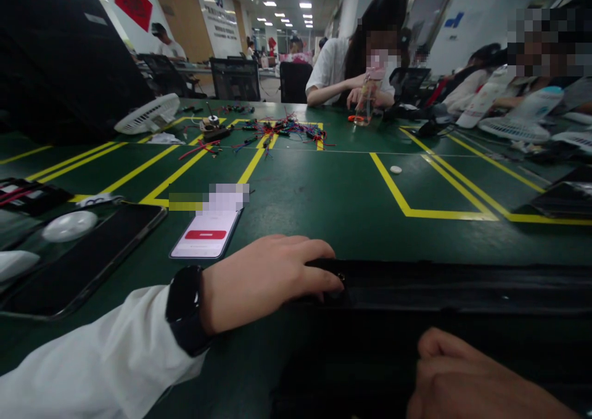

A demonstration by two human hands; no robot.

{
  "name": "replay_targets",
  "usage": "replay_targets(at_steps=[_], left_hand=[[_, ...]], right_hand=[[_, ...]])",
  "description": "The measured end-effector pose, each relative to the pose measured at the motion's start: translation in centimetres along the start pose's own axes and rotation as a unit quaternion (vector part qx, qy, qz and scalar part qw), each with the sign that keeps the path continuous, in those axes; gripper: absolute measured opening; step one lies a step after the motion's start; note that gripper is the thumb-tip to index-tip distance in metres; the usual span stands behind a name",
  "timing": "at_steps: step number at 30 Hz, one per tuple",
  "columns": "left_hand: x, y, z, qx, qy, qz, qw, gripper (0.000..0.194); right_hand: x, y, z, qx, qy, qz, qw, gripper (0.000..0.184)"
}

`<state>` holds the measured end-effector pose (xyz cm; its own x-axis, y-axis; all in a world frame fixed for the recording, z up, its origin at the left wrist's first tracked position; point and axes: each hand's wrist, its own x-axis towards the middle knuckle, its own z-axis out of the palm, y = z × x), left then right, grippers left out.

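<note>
A: Item one, the black piece. Location and form?

B: Long black strip (425,286), straight, smooth-looking. Crosswise on the near side of the green table (305,215), from the left hand's fingertips to the right edge of view. Dark mass just below; too dim to tell whether joined.

A: Left hand (259,277)?

B: Palm down, fingers bent, thumb and forefinger slightly parted, with the strip's left end caught between. Small brass-coloured detail (341,277) right by the thumb tip. Dark watch (187,308) at the wrist.

A: Right hand (467,376)?

B: Below the strip, toward the lower right. Fingers curled well in, nearly a fist. Contents, if any: hidden, impossible to tell.

A: Handling notes?

B: Probably stiff along its length, to judge by the straight edges. Weight: uncertain; likely moderate, with an awkward swing if lifted from one end. Surface likely a little slippery, given the faint sheen. Fragility: low for the body, perhaps higher at the brass-coloured detail.

A: Best hold?

B: Thumb and fingers across the narrow edges, one hand at the left end, the other farther right for balance. No hard squeeze over the small detail.

A: Neighbouring stock?

B: Lit phone (206,231), flat, just beyond the watch. Tangled wires (287,129), farther off.
</note>
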<state>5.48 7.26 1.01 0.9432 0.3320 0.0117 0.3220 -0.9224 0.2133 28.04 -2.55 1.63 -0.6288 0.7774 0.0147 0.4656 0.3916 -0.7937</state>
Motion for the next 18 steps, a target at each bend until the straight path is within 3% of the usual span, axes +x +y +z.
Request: replay_targets(at_steps=[6, 10, 15, 18], left_hand=[[0.4, -0.1, 0.3, -0.001, 0.029, 0.013, 0.999, 0.025], [1.1, 0.0, -0.3, -0.013, 0.031, 0.016, 0.999, 0.019], [2.2, 0.1, -1.3, -0.026, 0.008, 0.020, 0.999, 0.019], [2.5, 0.2, -1.7, -0.030, -0.004, 0.022, 0.999, 0.019]], right_hand=[[-0.8, 1.2, 0.8, -0.061, -0.071, -0.040, 0.995, 0.035], [-0.3, 0.2, 0.7, -0.149, -0.148, -0.009, 0.978, 0.033], [-0.8, 0.7, 0.1, -0.069, -0.111, -0.031, 0.991, 0.029], [-1.9, 1.2, 0.4, -0.058, -0.068, -0.009, 0.996, 0.034]])
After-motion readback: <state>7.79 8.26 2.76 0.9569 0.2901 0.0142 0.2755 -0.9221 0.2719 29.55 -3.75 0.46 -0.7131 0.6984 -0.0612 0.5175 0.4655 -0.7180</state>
